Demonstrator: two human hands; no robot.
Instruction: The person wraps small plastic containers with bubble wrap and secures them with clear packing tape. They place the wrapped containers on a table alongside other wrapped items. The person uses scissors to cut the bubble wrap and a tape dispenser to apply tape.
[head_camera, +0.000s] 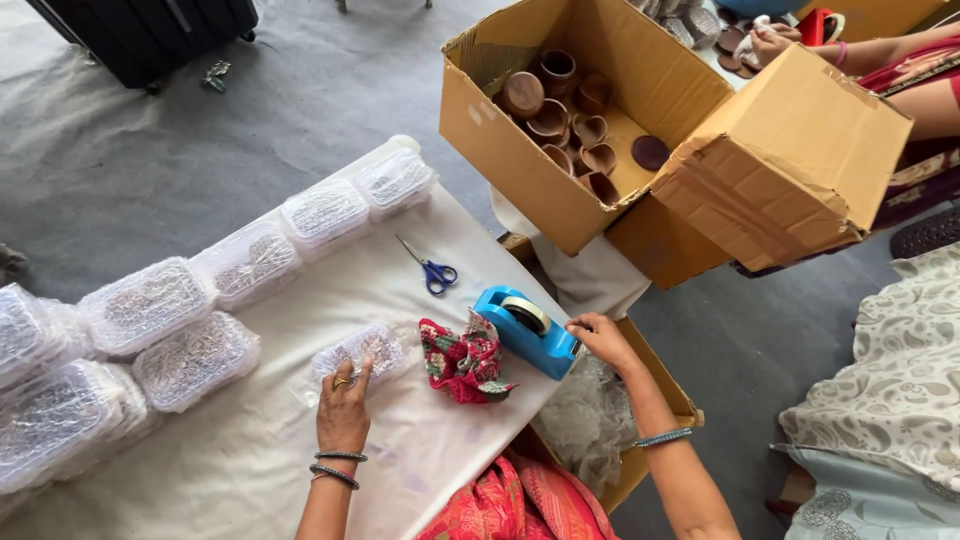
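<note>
A bright blue plastic tape dispenser (527, 333) sits beside a red, green and white floral cloth bundle (462, 362); blue-handled scissors (432, 268) lie on the white-covered desk (240, 460); brown cardboard box (560, 180).

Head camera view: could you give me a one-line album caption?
Left hand rests on a clear plastic box; right hand touches a blue tape dispenser on a white-clothed table.

Clear lidded plastic packs (250, 262) filled with pale contents lie in rows left of the blue tape dispenser (527, 331), one small pack (358, 350) under the left hand (343, 412) just beside it, and an open brown cardboard box (560, 190) holding brown clay cups stands beyond it.
</note>
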